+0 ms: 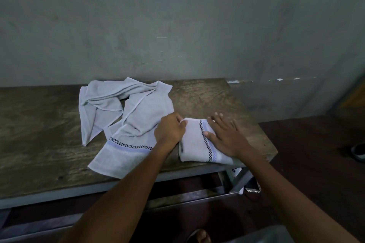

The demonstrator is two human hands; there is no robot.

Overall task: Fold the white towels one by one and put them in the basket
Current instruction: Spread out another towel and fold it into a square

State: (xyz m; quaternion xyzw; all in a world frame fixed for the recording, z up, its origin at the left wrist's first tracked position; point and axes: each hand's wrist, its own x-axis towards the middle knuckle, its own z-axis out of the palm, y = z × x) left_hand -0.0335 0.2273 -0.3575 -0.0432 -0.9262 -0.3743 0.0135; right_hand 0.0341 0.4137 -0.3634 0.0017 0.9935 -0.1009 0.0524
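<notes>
A folded white towel (194,144) with a black checked stripe lies near the right end of the wooden table (39,124). My left hand (169,130) grips its left edge, fingers curled over the fold. Flat on the towel's right part rests my right hand (227,134), fingers spread. To the left, a loose white towel (138,122) with a checked and blue border lies spread and crumpled, and another crumpled white towel (98,102) sits behind it. No basket is in view.
A grey wall rises right behind the table. The table's right edge is close to the folded towel, with dark red floor beyond. A dark shoe (358,152) shows at the far right. Metal frame bars run under the tabletop.
</notes>
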